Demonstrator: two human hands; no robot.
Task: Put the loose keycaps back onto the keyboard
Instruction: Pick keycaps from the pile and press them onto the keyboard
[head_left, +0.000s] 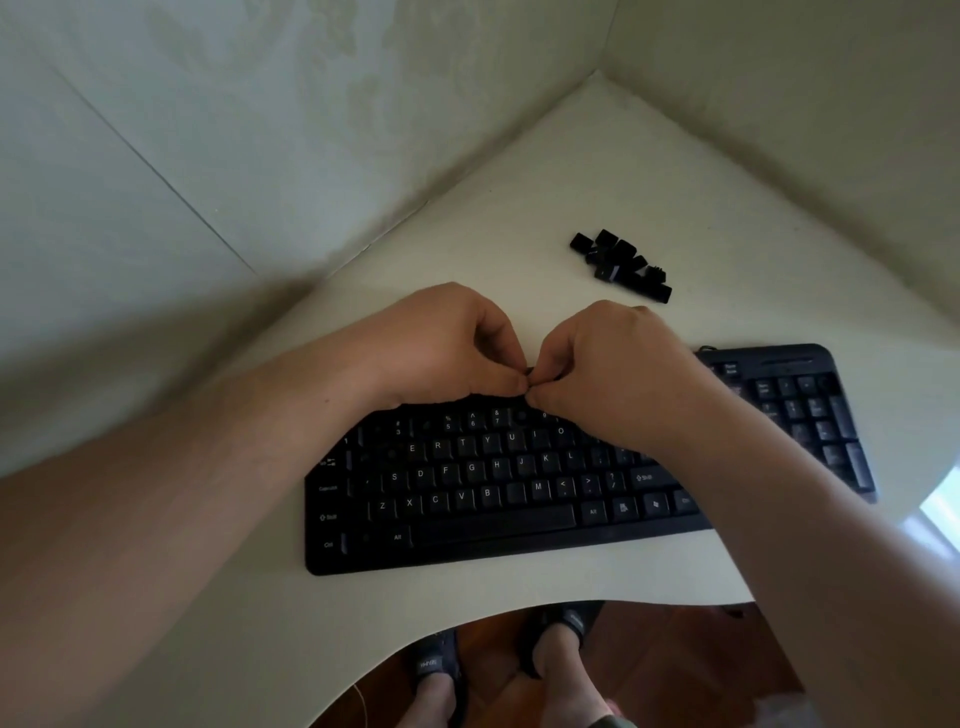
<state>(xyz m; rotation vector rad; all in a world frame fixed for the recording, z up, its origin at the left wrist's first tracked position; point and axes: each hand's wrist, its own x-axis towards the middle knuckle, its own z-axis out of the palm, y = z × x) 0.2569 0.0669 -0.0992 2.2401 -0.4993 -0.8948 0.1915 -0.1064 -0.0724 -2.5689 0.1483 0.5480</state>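
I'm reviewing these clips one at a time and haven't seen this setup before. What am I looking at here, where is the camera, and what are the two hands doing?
There is no machine here: a person works with bare hands, and the single picture comes from a wide-angle camera worn on the head, looking down. That is why both forearms come in from the bottom and the feet show under the desk.

On the pale desk lies a black keyboard, with a few empty slots among its keys. Beyond it, to the right, sits a small pile of loose keycaps.

The left hand and the right hand meet fingertip to fingertip over the keyboard's top rows, fingers curled. They seem to pinch something small and dark between them, probably a keycap, but it is mostly hidden.
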